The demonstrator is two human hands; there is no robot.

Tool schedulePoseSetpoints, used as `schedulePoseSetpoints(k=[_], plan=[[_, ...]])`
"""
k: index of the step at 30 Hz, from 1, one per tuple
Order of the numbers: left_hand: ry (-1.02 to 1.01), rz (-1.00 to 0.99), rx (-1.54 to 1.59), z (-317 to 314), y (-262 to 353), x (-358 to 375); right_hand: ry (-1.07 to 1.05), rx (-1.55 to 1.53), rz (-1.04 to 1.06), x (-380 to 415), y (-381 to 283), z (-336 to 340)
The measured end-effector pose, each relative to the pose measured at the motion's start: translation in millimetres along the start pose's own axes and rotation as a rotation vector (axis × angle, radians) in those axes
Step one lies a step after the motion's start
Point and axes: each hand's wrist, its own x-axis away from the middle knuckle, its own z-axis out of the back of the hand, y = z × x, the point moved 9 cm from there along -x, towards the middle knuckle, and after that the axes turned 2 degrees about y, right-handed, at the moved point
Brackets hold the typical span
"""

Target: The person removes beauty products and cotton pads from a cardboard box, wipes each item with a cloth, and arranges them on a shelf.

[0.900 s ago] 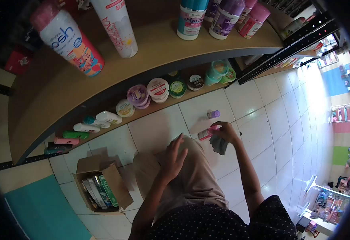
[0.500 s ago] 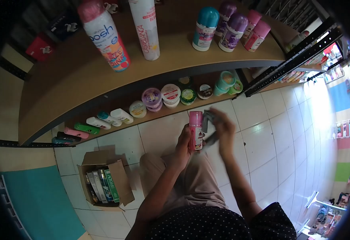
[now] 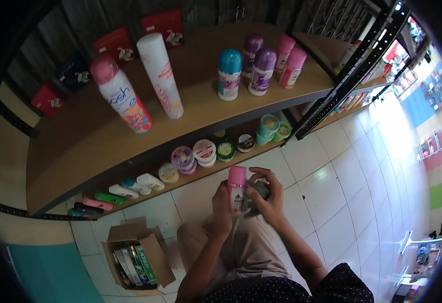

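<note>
Upright in my left hand [image 3: 221, 214] is a pink-capped roll-on deodorant bottle [image 3: 236, 193], its label facing up toward me. The fingers wrap around its left side. My right hand [image 3: 272, 198] is just right of the bottle, thumb and fingers curled around a grey cloth [image 3: 262, 189]. Part of the cloth is hidden by the fingers, and its edge lies close against the bottle. On the shelf above, similar pink-capped bottles [image 3: 292, 68] stand beside purple-capped ones [image 3: 262, 71] and a teal-capped one [image 3: 229, 74].
Two tall spray cans [image 3: 121, 96] stand on the upper wooden shelf [image 3: 196, 108]. Tubs [image 3: 204, 151] and bottles line the lower shelf. An open cardboard box [image 3: 163, 265] of packages sits on the tiled floor at left. A black perforated post [image 3: 349, 70] rises at right.
My right hand has come in closer to the bottle with the cloth gathered in its fingers. My view has tilted up, so more of the upper shelf shows. The left hand keeps its hold.
</note>
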Motion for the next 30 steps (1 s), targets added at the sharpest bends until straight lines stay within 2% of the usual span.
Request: schedulePoseSetpoints(k=[2,4,6,7,8,10,12,14,16,20,22,23,25,27,30], plan=[[-0.01,-0.325,-0.038,-8.3,21.2,2.5,-0.447,-0.019,-0.26,-8.4,10.2,-16.1],[-0.045,-0.342,-0.051,-19.5,28.1,3.7,-0.461,-0.053,-0.223,-17.1,9.9,-3.3],[-0.146,-0.374,-0.217,-37.2,29.3,4.4,-0.549,-0.061,-0.192,-19.6,8.3,1.5],[-0.148,-0.473,-0.234,-45.1,36.3,7.8,-0.558,-0.081,-0.267,-19.3,12.4,6.2],[-0.152,-0.485,-0.231,-49.1,38.5,9.6,-0.557,-0.077,-0.256,-24.9,7.9,15.7],[-0.213,-0.355,-0.254,-56.7,32.2,10.8,-0.504,0.079,-0.194,-44.5,-3.9,43.6],[-0.262,-0.424,-0.24,-56.5,37.6,12.7,-0.163,0.028,-0.057,-88.9,-29.2,92.9],[-0.236,-0.412,-0.392,-44.6,22.9,8.6,-0.02,0.087,0.05,-147.8,-60.2,132.2],[-0.219,-0.386,-0.412,-30.6,14.0,10.4,0.072,0.349,0.244,-212.9,-86.0,158.5],[-0.12,-0.286,-0.453,5.9,-4.4,10.8,-0.028,0.623,0.334,-317.5,-99.0,144.0],[-0.098,-0.25,-0.446,18.6,-9.3,10.4,-0.217,0.652,0.316,-356.9,-83.5,116.7],[-0.076,-0.198,-0.436,26.1,-15.0,10.1,-0.217,0.645,0.323,-369.6,-83.4,109.9],[-0.057,-0.233,-0.456,36.0,-18.3,9.8,-0.394,0.896,0.221,-383.4,-69.2,72.4],[-0.04,-0.266,-0.477,43.3,-16.9,8.8,-0.45,0.88,0.192,-396.2,-62.1,46.9],[-0.021,-0.208,-0.463,51.4,-22.3,7.6,-0.575,0.93,0.186,-397.6,-53.0,13.9]])
